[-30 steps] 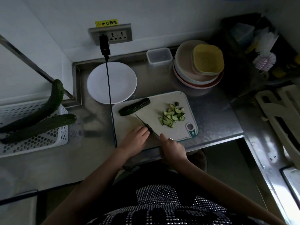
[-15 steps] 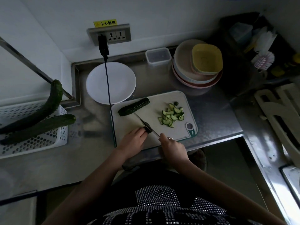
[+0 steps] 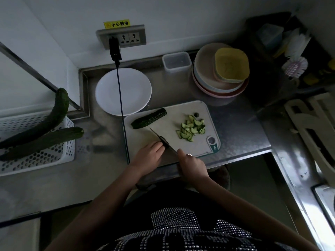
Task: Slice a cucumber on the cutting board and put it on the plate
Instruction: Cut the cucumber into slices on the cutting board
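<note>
A white cutting board (image 3: pixel 170 124) lies on the steel counter. On its far left rests a dark cucumber half (image 3: pixel 148 118), and a pile of thin slices (image 3: pixel 192 128) sits on its right. My right hand (image 3: pixel 193 163) grips the handle of a knife (image 3: pixel 157 135) whose blade points away to the left across the board. My left hand (image 3: pixel 148 155) has its fingers curled down on a short dark cucumber piece (image 3: pixel 164 141) right against the blade; most of that piece is hidden. The white plate (image 3: pixel 108 91) stands behind the board, with nothing on it.
A black cable (image 3: pixel 120 98) hangs from the wall socket across the plate and along the board's left edge. A white basket (image 3: pixel 36 160) with two whole cucumbers sits at left. Stacked bowls (image 3: pixel 221 77) and a clear tub (image 3: pixel 176 61) stand behind; the counter edge runs just below the board.
The knife blade has rocked slightly against the short piece. Both hands stay in nearly the same place at the board's near edge.
</note>
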### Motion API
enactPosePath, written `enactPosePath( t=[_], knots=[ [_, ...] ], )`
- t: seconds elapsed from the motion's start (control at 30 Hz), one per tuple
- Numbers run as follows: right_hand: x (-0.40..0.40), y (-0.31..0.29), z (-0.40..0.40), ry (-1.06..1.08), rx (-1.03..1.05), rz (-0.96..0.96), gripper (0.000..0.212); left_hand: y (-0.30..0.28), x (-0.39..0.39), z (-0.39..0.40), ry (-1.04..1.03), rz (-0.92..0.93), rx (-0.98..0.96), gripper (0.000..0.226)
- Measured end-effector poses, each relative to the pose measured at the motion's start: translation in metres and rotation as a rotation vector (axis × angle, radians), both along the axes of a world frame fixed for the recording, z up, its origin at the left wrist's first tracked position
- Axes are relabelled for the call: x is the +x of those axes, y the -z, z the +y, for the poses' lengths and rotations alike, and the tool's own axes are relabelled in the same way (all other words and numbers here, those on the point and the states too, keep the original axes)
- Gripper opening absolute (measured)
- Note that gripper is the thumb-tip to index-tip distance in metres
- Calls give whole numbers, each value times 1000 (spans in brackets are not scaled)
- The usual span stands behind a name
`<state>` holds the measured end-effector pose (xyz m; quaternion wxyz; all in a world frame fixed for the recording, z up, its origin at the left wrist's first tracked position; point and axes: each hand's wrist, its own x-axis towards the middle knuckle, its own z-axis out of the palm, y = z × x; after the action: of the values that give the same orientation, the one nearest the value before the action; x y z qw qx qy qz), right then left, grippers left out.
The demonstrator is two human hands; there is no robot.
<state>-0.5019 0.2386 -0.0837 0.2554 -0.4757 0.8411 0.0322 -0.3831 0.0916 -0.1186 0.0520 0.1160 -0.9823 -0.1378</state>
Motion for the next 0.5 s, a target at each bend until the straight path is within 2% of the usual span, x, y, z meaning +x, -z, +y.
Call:
enactPosePath(
  t=[0.13,0.27,0.37,0.5],
  knots=[
    [0,0,-1,16,8,-5,26,-3,-1,0,3,29,-10,39],
    [-2,-2,1,90,-105,-20,15,-5,-1,1,5,23,-12,40],
    [-1,-5,4,134,-192,-24,20,-3,0,0,14,-2,4,42],
    [3,0,4,72,-172,-37,22,-4,1,0,16,-8,-17,45]
  ],
)
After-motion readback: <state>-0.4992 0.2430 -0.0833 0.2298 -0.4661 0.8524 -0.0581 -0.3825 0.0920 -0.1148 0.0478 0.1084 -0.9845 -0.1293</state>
